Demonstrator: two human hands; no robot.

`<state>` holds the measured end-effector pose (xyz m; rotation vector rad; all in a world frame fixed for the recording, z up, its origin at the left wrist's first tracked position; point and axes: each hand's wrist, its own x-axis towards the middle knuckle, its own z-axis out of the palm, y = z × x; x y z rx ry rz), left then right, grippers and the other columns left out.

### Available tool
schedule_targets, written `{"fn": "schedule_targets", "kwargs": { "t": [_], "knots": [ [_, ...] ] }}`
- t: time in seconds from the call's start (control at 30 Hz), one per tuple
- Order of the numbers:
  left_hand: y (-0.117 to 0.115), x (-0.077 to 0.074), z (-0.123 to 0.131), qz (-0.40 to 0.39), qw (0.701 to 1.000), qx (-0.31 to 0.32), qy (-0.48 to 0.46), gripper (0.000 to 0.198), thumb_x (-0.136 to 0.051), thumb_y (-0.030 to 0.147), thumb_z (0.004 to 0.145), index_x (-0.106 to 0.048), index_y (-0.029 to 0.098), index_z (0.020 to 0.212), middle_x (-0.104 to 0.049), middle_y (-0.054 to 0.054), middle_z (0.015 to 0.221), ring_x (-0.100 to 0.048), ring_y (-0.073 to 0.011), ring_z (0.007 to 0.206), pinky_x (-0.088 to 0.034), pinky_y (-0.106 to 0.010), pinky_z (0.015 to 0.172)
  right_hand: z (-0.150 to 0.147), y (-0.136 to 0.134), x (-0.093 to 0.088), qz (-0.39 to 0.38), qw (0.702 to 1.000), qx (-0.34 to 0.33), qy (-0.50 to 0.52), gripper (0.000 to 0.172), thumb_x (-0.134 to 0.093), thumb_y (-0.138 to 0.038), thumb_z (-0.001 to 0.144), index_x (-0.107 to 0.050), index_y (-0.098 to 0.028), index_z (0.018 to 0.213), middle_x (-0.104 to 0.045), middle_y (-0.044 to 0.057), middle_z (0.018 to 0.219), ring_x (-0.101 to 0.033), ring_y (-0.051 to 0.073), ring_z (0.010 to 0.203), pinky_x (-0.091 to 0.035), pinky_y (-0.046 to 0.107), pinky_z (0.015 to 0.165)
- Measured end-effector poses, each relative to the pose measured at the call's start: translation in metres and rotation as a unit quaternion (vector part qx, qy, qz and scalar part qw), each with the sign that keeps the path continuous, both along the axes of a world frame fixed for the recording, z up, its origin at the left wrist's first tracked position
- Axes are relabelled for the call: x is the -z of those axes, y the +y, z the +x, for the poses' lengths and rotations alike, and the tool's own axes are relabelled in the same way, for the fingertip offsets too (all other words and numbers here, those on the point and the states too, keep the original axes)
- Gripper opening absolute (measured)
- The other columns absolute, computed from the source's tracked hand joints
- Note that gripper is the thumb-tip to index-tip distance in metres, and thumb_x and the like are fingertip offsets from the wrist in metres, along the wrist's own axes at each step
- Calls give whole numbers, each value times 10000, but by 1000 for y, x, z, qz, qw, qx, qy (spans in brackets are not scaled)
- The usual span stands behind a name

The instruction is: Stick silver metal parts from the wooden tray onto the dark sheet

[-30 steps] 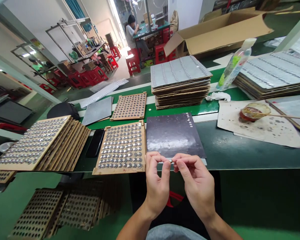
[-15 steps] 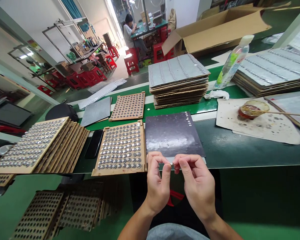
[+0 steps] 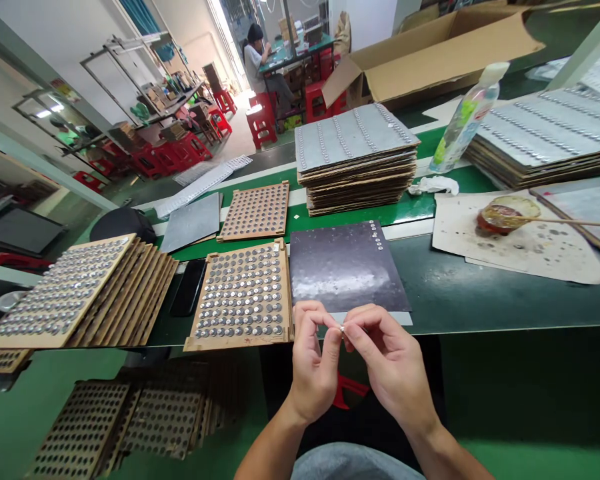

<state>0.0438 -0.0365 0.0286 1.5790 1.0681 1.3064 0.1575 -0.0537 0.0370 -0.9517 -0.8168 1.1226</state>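
My left hand (image 3: pixel 314 360) pinches a small shiny metal piece (image 3: pixel 342 329) between thumb and forefinger, just off the table's front edge. The thumb and forefinger of my right hand (image 3: pixel 390 350) close on the same piece from the other side; its exact kind is too small to make out. Beyond my hands lies a dark sheet (image 3: pixel 337 263) with several small metal pieces (image 3: pixel 376 235) in a line near its right edge. Left of it, a wooden board (image 3: pixel 240 293) carries rows of round metal parts, many with a bright piece on top.
Tilted filled boards (image 3: pixel 65 287) lean at the left beside a black phone (image 3: pixel 189 288). Behind stand a stack of grey sheets (image 3: pixel 357 143), a bottle (image 3: pixel 467 120) and a large carton (image 3: pixel 440 53). A bowl of amber paste (image 3: pixel 503 217) with a stick sits at right. A person (image 3: pixel 260 63) sits far back.
My right thumb and forefinger have moved left and closed in on the small metal piece. The left hand keeps its pinch, and the view has shifted slightly.
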Motion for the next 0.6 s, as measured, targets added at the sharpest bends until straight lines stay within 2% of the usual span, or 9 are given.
{"fn": "schedule_targets", "kwargs": {
  "t": [0.13, 0.2, 0.27, 0.33, 0.43, 0.5, 0.6],
  "knots": [
    [2, 1, 0, -28, 998, 34, -33, 282, -529, 437, 1024, -577, 214, 858, -473, -32, 896, -517, -190, 831, -445, -304, 738, 6, 4, 0, -54, 990, -71, 108, 337, -796, -467, 832, -640, -200, 699, -557, -14, 664, -518, 115, 565, -490, 231, 512],
    [2, 0, 1, -31, 998, 31, -37, 284, -530, 433, 1025, -570, 214, 848, -475, -27, 888, -510, -185, 820, -437, -297, 733, 8, 4, 3, -55, 989, -66, 119, 360, -742, -547, 859, -675, -202, 777, -580, 2, 705, -528, 127, 588, -493, 245, 525],
    [2, 0, 1, -24, 999, 22, -24, 269, -518, 411, 1035, -565, 217, 854, -477, -23, 890, -498, -181, 833, -426, -291, 757, 9, 3, 6, -14, 998, -16, 62, 360, -695, -576, 889, -708, -218, 923, -621, 28, 826, -563, 139, 659, -514, 260, 584],
    [1, 1, 1, -16, 1000, 11, -1, 248, -503, 386, 1045, -558, 220, 870, -473, -22, 904, -489, -181, 859, -417, -293, 793, 7, 0, 8, 48, 997, 44, -52, 256, -704, -481, 915, -698, -244, 1014, -624, 36, 943, -582, 142, 738, -524, 263, 659],
    [-2, 2, 2, -10, 1000, -7, 29, 229, -492, 371, 1051, -545, 221, 885, -464, -25, 925, -483, -188, 889, -408, -306, 824, 4, -4, 9, 121, 959, 113, -228, 53, -683, -229, 935, -666, -253, 979, -598, 35, 1004, -596, 154, 873, -514, 261, 749],
    [-4, 2, 2, -7, 999, -24, 43, 231, -488, 376, 1051, -539, 221, 888, -461, -28, 930, -482, -194, 896, -408, -316, 825, 2, -5, 8, 144, 934, 138, -297, 103, -639, -144, 935, -636, -246, 949, -588, 40, 1009, -603, 171, 949, -514, 275, 791],
    [-5, 0, 3, -1, 997, -50, 56, 240, -484, 383, 1052, -532, 221, 882, -459, -28, 922, -480, -197, 896, -407, -320, 827, 0, -5, 8, 150, 919, 149, -333, 117, -608, -119, 936, -600, -236, 929, -583, 47, 1007, -615, 183, 959, -526, 294, 800]
  ]
}}
